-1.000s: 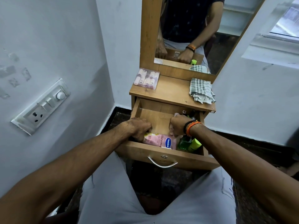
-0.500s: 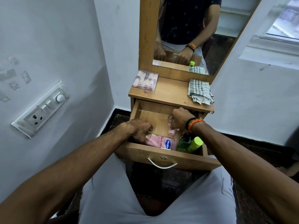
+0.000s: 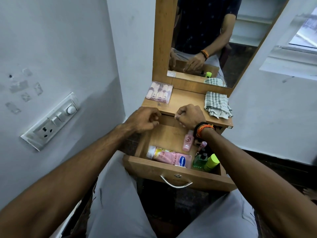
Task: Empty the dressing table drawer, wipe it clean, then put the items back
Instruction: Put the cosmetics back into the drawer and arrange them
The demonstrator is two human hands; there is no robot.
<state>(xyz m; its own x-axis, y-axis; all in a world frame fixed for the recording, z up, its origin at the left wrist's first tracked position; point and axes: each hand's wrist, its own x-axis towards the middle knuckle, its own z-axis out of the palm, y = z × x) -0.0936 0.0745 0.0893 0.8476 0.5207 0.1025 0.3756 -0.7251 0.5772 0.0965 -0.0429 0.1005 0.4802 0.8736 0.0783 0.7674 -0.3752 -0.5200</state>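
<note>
Both hands are raised above the open drawer (image 3: 173, 170), which I take as the landmark. The left hand (image 3: 143, 120) is over its back left corner with the fingers curled in; I see nothing between them, but a small thing could be hidden there, so I cannot tell for sure. The right hand (image 3: 189, 115) is over the back edge, at the lip of the table top (image 3: 185, 102), also clenched; whether it holds something small, I cannot tell.

Inside the drawer, a pink lotion tube (image 3: 169, 156) lies along the front wall. A small pink bottle (image 3: 187, 140) lies behind it toward the right, and a green bottle (image 3: 199, 160) and a lime-capped bottle (image 3: 211, 162) stand in the front right corner. Behind the drawer, on the table top, are a clear box of small bottles (image 3: 159, 92) at the left and a checked cloth (image 3: 217, 104) at the right.

I judge the emptying step is in hand and not finished. The next move calls for reaching down into the drawer, probably for the tube, and putting it on the free wood between box and cloth
</note>
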